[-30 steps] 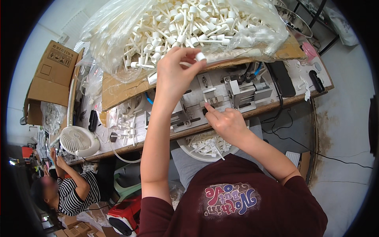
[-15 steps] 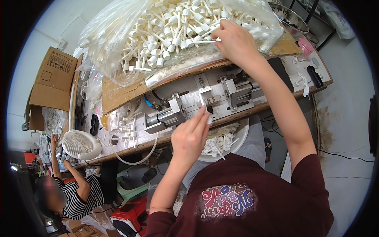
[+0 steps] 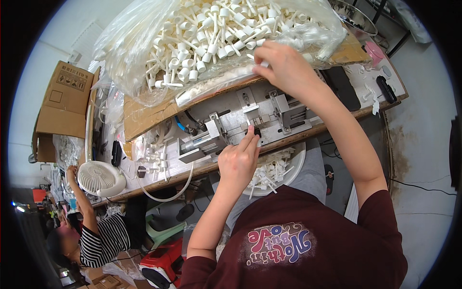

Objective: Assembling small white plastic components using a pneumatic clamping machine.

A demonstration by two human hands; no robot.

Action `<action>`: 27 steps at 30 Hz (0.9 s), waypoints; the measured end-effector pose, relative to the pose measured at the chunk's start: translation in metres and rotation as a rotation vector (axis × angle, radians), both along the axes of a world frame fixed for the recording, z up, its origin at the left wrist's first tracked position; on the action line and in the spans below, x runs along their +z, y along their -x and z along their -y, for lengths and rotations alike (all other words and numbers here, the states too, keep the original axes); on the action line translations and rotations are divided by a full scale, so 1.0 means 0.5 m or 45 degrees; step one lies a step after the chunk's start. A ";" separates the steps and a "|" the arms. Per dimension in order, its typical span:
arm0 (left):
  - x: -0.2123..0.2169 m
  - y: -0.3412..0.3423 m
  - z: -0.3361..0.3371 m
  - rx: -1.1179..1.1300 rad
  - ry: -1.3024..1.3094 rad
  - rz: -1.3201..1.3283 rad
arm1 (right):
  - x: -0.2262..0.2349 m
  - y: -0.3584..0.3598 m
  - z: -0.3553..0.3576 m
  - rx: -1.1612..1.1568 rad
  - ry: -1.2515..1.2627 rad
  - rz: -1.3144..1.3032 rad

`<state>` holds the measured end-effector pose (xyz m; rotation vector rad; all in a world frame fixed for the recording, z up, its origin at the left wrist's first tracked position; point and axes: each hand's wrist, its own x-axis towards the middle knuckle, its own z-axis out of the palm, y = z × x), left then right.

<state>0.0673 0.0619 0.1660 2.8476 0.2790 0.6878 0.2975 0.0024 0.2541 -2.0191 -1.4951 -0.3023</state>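
My left hand is over the metal fixture at the table's front edge. Its index finger reaches forward onto a slim white plastic scoop at the middle of the fixture; the fingers hide most of the scoop. My right hand is raised at the near edge of a big heap of white scoops, its thumb and fingers pinched on another white scoop whose end sticks out to the left. The heap lies in a clear plastic bag spread on cardboard.
A white basin of white plastic pieces sits at my lap, below the table edge. To the left are a white fan, a cardboard box and a co-worker in a striped shirt. A black tool lies at the right.
My right hand has drawn slightly back from the heap, toward me, with a scoop in its fingers. My left hand has shifted a little right, and the scoop at it now sits lower in the fixture.
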 end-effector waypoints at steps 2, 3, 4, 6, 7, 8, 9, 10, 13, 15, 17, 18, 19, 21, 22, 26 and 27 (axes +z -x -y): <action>0.015 0.002 -0.004 -0.013 -0.017 -0.025 | -0.020 0.001 0.015 0.113 -0.043 -0.121; 0.029 0.002 -0.010 -0.021 0.103 -0.040 | -0.015 0.007 0.026 0.136 -0.058 -0.216; 0.049 0.001 -0.019 -0.033 0.230 -0.057 | -0.011 0.018 0.043 0.156 -0.066 -0.313; 0.100 -0.009 -0.037 0.043 0.439 -0.036 | -0.016 0.053 0.078 0.179 -0.067 -0.466; 0.119 -0.016 -0.060 0.073 0.326 0.093 | -0.022 0.081 0.096 0.188 -0.056 -0.522; 0.131 -0.031 -0.090 0.051 0.227 0.289 | -0.030 0.106 0.114 0.195 -0.044 -0.578; 0.150 -0.051 -0.109 0.066 0.207 0.378 | -0.059 0.125 0.136 0.227 -0.048 -0.352; 0.169 -0.069 -0.128 0.109 0.126 0.379 | -0.085 0.150 0.151 0.229 -0.032 -0.304; 0.193 -0.130 -0.188 0.149 -0.154 0.477 | -0.176 0.203 0.152 0.251 -0.129 0.001; 0.192 -0.167 -0.215 0.173 -0.190 0.457 | -0.202 0.229 0.140 0.244 -0.074 0.081; 0.178 -0.202 -0.233 0.186 -0.200 0.415 | -0.205 0.241 0.129 0.207 0.006 0.157; 0.172 -0.221 -0.242 0.192 -0.200 0.389 | -0.201 0.239 0.121 0.179 0.054 0.201; 0.166 -0.235 -0.248 0.200 -0.200 0.364 | -0.196 0.237 0.114 0.154 0.100 0.244; 0.156 -0.255 -0.256 0.238 -0.253 0.315 | -0.186 0.235 0.100 0.151 0.142 0.288; 0.153 -0.261 -0.260 0.258 -0.280 0.291 | -0.182 0.233 0.096 0.150 0.163 0.310; 0.155 -0.254 -0.261 0.262 -0.272 0.338 | -0.174 0.227 0.099 0.159 0.172 0.292; 0.157 -0.247 -0.251 0.230 -0.282 0.382 | -0.176 0.225 0.103 0.165 0.193 0.269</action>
